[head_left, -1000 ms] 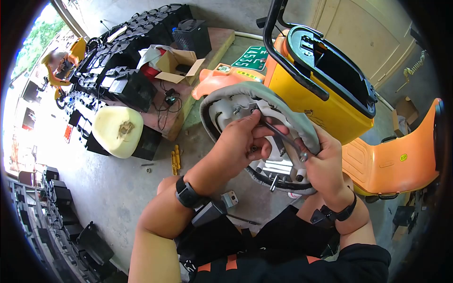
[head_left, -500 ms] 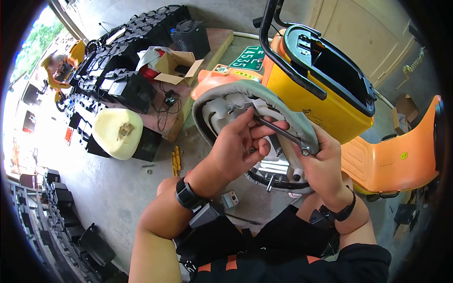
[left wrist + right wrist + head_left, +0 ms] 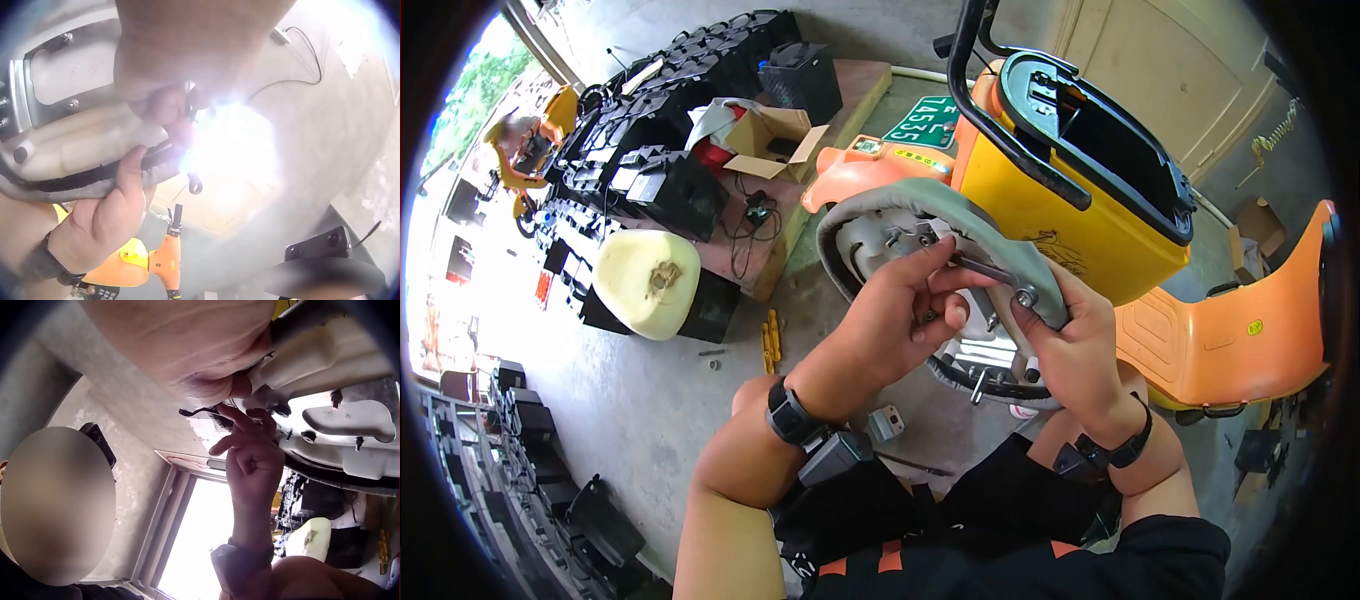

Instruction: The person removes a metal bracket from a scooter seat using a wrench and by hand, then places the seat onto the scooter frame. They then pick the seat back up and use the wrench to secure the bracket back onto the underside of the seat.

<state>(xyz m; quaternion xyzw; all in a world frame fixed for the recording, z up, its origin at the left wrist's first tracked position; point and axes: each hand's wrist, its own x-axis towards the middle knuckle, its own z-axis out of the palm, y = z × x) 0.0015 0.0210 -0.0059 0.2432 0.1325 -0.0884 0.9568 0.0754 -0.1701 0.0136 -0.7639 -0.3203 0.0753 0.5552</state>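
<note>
An upturned seat with a grey cover [image 3: 1000,225] and pale underside is held above the lap. My left hand [image 3: 885,315] pinches a dark wrench [image 3: 985,268] between thumb and fingers; its fingertips hide the wrench's far end, beside a bolt [image 3: 927,239] on the underside. My right hand [image 3: 1082,345] grips the seat's right edge, with its thumb by the wrench's ring end. In the left wrist view the ring end [image 3: 195,184] shows below my left hand [image 3: 187,56]. The right wrist view shows my left hand [image 3: 255,459] with some fingers spread.
A yellow and orange scooter body [image 3: 1080,220] stands behind the seat. Black batteries [image 3: 670,190], a cardboard box [image 3: 770,140] and a yellow foam pad [image 3: 645,280] are at the left. Yellow-handled tools [image 3: 772,340] and a small grey part [image 3: 887,423] lie on the floor.
The wrench's ring end has moved up and left over the seat's edge. My right hand has shifted slightly left, its thumb now against that end. My left hand still pinches the wrench.
</note>
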